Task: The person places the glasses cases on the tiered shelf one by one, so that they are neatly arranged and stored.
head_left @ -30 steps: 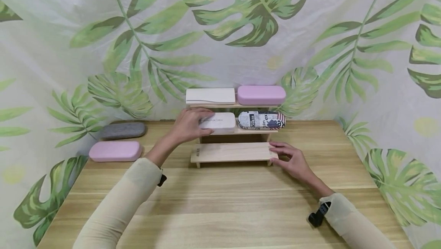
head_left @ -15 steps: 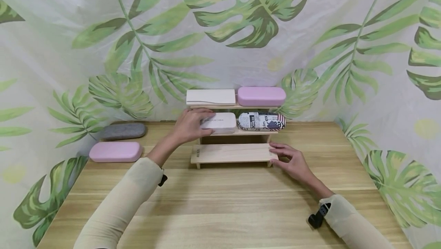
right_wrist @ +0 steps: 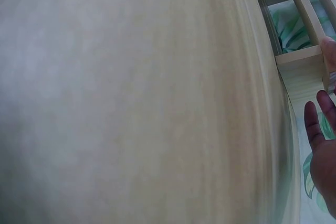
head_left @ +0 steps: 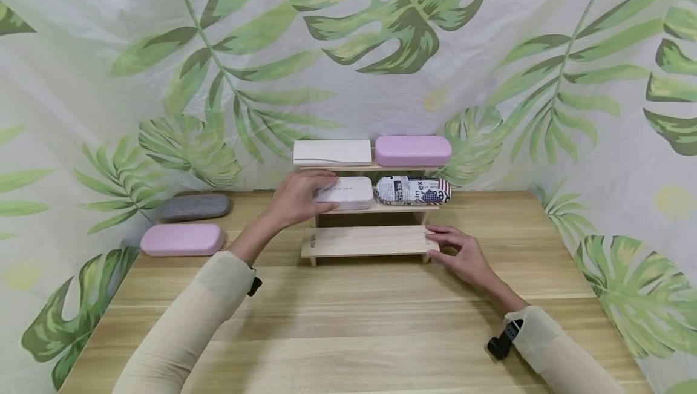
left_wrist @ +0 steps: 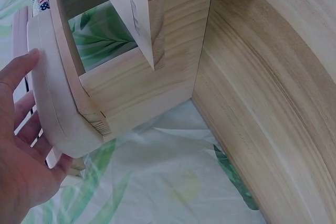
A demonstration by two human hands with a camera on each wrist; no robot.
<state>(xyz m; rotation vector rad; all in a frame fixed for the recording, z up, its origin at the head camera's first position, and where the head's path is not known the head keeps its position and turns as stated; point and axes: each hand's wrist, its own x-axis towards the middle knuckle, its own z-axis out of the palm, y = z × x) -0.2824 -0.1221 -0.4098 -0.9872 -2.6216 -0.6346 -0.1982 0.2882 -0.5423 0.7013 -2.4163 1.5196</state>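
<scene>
A three-tier wooden shelf (head_left: 370,241) stands on the table. My left hand (head_left: 296,199) grips the left end of a white glasses case (head_left: 348,193) with dark lettering, which sits on the middle tier. In the left wrist view the thumb lies on the near side of the white glasses case (left_wrist: 52,93), the fingers behind it. Beside it lies a glasses case with newspaper print (head_left: 414,190). My right hand (head_left: 463,256) holds the right end of the lowest tier between thumb and fingers; the right wrist view shows this hand only partly, at its edge.
The top tier bears a white flap-style case (head_left: 333,152) and a pink glasses case (head_left: 413,151). On the table at left lie a grey glasses case (head_left: 195,207) and another pink glasses case (head_left: 182,239). A leaf-patterned cloth (head_left: 381,103) hangs behind the table (head_left: 348,333).
</scene>
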